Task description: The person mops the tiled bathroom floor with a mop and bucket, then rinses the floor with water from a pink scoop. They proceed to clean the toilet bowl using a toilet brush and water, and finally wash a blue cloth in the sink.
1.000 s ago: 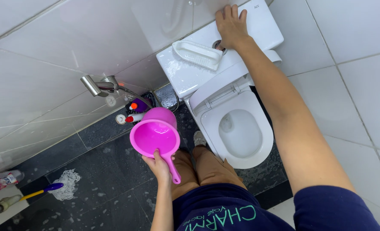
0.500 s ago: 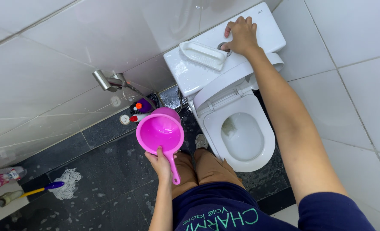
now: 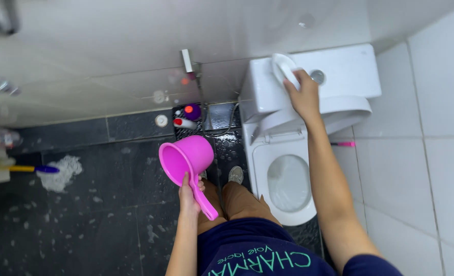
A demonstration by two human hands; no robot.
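Bathroom, seen from above: white wall tiles (image 3: 109, 61) fill the top and right of the frame, dark wet floor tiles (image 3: 84, 214) the lower left. White toilet (image 3: 288, 179) sits right of centre, seat up, bowl open toward the bottom of the frame; its cistern (image 3: 349, 71) is in the upper right, against the wall.

Right hand (image 3: 303, 94) is up on the cistern lid, fingers wrapped around a white brush-like handle (image 3: 284, 69) — clamped on it, the head of the thing lying on the lid's left part. Exact kind of tool hard to tell. Round flush button (image 3: 318, 76) sits just right of the hand.

Left hand (image 3: 188, 197) is at centre-bottom, closed around the handle of a pink plastic scoop (image 3: 186, 156). Scoop is tilted, mouth facing left and slightly down, held in the air above the floor just left of the toilet bowl — not touching it.

Rest of the scene:
- small bottles (image 3: 188, 116) with red and purple caps on the floor at the wall, upper centre, between scoop and cistern
- metal wall fitting (image 3: 187, 60) just above them
- patch of foam (image 3: 58, 171) at mid left, next to a brush with yellow and blue handle (image 3: 25, 168)
- person's knees in tan trousers (image 3: 237, 202) and dark blue shirt (image 3: 257, 250) at bottom centre
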